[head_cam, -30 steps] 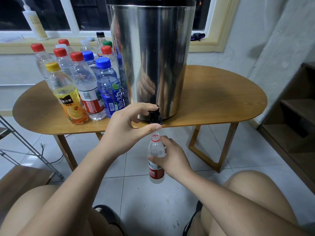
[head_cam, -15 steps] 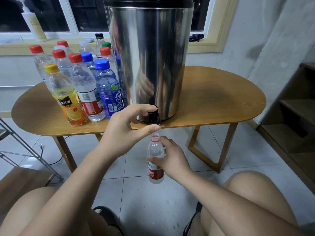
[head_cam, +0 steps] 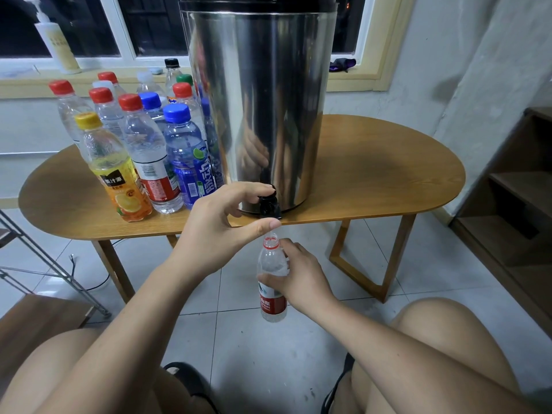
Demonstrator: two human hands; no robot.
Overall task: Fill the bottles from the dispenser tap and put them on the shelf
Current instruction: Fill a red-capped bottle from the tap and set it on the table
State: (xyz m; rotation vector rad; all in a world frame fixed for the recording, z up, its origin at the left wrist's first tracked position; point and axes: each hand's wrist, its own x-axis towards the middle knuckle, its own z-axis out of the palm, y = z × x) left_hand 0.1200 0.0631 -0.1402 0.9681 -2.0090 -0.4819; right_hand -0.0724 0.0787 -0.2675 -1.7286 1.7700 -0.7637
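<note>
On my feed the left hand [head_cam: 221, 222] is up at the black tap [head_cam: 269, 207], low on the near side of the stainless steel dispenser [head_cam: 263, 100]. Its index finger curls over the top of the tap, the thumb [head_cam: 267, 226] lies straight just under the spout, and the other fingers are folded in beneath. The right hand [head_cam: 303, 283] grips a clear water bottle [head_cam: 272, 307] with a red label, fingers wrapped round its middle from the right and the thumb across the near side. That bottle is upright and uncapped, held in the air below the near table edge, with its mouth directly under the spout and just beneath the left thumb. I cannot tell how much water is in it. The dispenser stands on an oval wooden table [head_cam: 388, 174], at its near edge. To its left on the table is a tight group of capped bottles. Nearest is an orange juice bottle [head_cam: 119, 177] with a yellow cap, beside it a red-capped water bottle [head_cam: 149, 156] and a blue-capped bottle [head_cam: 188, 162] next to the dispenser. A brown wooden shelf [head_cam: 519, 189] stands at the far right, well apart from the hands. A pump bottle [head_cam: 55, 40] sits on the windowsill at far left.
</note>
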